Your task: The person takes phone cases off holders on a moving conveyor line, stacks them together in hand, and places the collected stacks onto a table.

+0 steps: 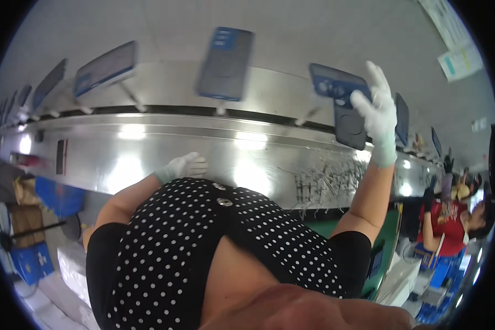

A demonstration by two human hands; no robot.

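Gloves are covering both hands I am watching through the head camera. The right hand [378, 118] is standing raised at the far right of the table [88, 159], its forearm angling up from below, thumb in front of an upper phone case [331, 81] and fingers pointing upward. That dark blue case is lying tilted across the top of a lower phone case [350, 131]; the view is leaving me unable to tell whether the right grip is closing on either. The left hand [188, 166] is hanging low just before the torso, fingers loosely bent, its grip looking released with nothing visible inside. Bright metal is making up the table, and a tangle of thin silvery strips [327, 181] is lying beside the right forearm. Beyond, a blurred case [224, 64] and others are standing on pale posts, running leftward in a row. Blue crates [60, 196] are sitting at lower left, while a co-worker in red [448, 223] is standing at far right. A dark slot [269, 117] is edging the table's far side, the torso is crowding its near edge, and shining metal is stretching between the left hand and the tangle.
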